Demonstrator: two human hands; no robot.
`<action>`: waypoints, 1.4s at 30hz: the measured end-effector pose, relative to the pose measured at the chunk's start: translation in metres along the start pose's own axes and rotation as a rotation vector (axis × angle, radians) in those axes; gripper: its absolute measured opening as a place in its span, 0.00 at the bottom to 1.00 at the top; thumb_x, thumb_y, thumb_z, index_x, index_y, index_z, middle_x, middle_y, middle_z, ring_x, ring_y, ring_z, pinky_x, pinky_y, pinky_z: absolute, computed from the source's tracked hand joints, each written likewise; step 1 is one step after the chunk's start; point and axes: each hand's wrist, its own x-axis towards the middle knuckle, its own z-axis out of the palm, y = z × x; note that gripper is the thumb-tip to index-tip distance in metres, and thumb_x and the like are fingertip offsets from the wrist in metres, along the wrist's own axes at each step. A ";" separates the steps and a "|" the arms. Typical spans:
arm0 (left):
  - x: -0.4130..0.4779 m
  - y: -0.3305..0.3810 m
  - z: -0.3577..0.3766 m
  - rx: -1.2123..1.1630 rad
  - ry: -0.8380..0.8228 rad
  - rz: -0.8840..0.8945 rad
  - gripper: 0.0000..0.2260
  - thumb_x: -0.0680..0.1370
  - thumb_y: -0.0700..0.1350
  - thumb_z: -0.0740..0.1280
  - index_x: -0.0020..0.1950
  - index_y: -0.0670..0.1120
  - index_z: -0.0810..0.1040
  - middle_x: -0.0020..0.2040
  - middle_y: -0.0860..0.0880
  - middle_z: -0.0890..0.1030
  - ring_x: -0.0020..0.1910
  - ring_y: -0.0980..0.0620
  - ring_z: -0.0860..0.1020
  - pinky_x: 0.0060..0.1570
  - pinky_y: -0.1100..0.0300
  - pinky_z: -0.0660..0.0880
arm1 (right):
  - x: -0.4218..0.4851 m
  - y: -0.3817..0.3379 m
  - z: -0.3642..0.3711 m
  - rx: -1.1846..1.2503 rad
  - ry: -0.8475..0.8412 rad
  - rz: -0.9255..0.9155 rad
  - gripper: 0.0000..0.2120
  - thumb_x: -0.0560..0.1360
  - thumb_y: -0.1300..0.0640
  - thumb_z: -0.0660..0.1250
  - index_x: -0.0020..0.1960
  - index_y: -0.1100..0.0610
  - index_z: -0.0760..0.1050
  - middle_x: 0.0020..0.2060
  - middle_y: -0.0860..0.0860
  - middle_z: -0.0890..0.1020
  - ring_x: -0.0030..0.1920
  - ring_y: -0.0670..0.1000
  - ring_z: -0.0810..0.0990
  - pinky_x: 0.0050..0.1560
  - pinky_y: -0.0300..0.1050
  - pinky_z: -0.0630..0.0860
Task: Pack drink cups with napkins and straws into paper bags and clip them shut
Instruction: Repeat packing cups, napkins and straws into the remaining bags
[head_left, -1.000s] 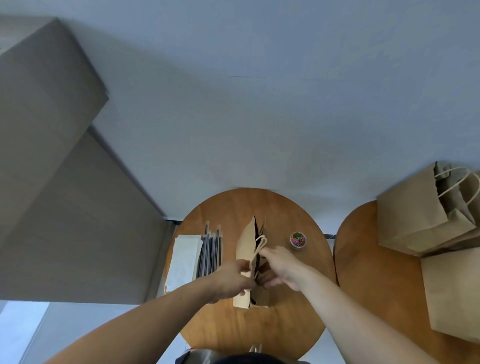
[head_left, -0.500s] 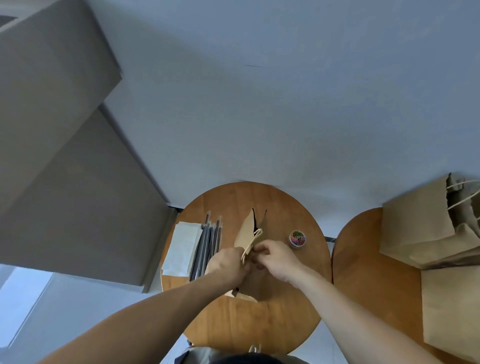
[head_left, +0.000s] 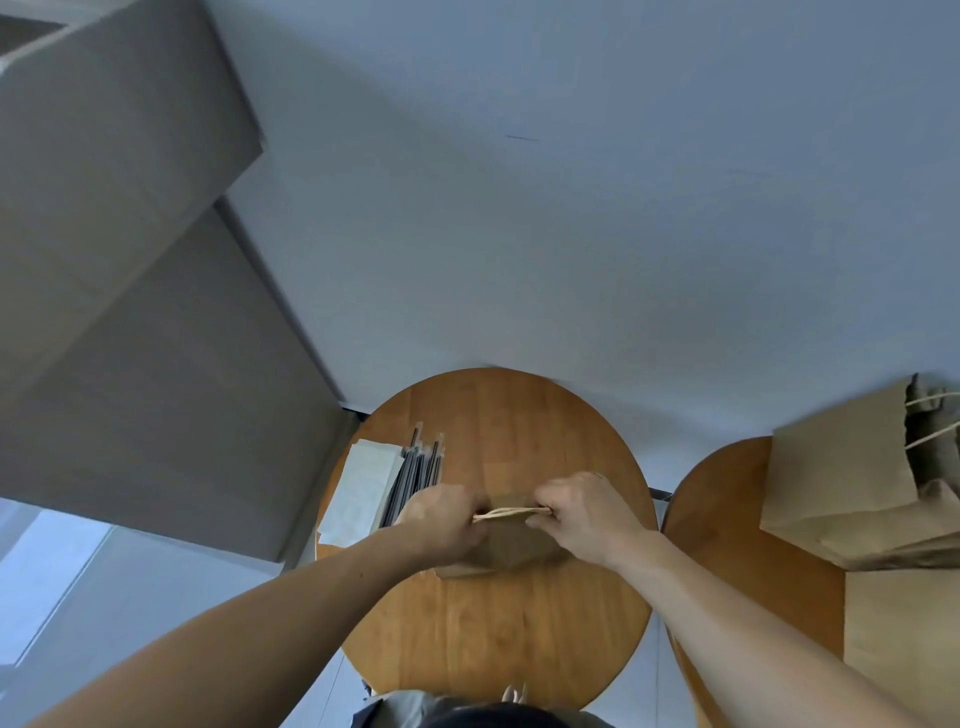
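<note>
A brown paper bag (head_left: 511, 548) stands on the round wooden table (head_left: 498, 623), its top edge running left to right with the twine handles lying along it. My left hand (head_left: 441, 519) grips the left end of that top edge and my right hand (head_left: 582, 512) grips the right end. Both sets of fingers curl over the paper. What is inside the bag is hidden. White napkins (head_left: 363, 491) and several dark straws (head_left: 415, 480) lie at the table's left edge, just left of my left hand.
A second wooden table (head_left: 727, 519) on the right carries brown paper bags (head_left: 852, 483), one upright with twine handles and another flat one (head_left: 904, 649) nearer me. A grey wall is behind, and a grey cabinet stands at the left.
The bag has turned from end-on to broadside. My hands have moved apart to its two ends. The small round tub of coloured clips is now hidden behind my right hand.
</note>
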 end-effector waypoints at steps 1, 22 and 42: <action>-0.001 0.001 0.001 -0.007 0.029 -0.004 0.09 0.77 0.48 0.62 0.54 0.55 0.79 0.40 0.54 0.78 0.42 0.49 0.77 0.34 0.59 0.69 | -0.001 0.001 0.001 0.029 0.005 0.031 0.12 0.78 0.49 0.67 0.43 0.58 0.78 0.38 0.49 0.80 0.39 0.52 0.77 0.51 0.51 0.73; 0.024 -0.005 0.012 -0.020 0.167 0.097 0.14 0.82 0.58 0.58 0.55 0.53 0.80 0.39 0.50 0.80 0.40 0.49 0.78 0.36 0.58 0.68 | -0.015 0.042 0.011 0.948 0.082 0.376 0.11 0.75 0.45 0.66 0.45 0.49 0.84 0.41 0.43 0.85 0.45 0.41 0.81 0.44 0.28 0.72; 0.032 -0.007 0.025 -0.231 0.391 0.260 0.09 0.79 0.56 0.61 0.54 0.57 0.79 0.38 0.55 0.82 0.34 0.53 0.79 0.31 0.60 0.75 | 0.040 0.167 0.116 0.187 -0.163 0.619 0.11 0.81 0.54 0.61 0.53 0.57 0.81 0.46 0.53 0.83 0.45 0.52 0.79 0.47 0.48 0.78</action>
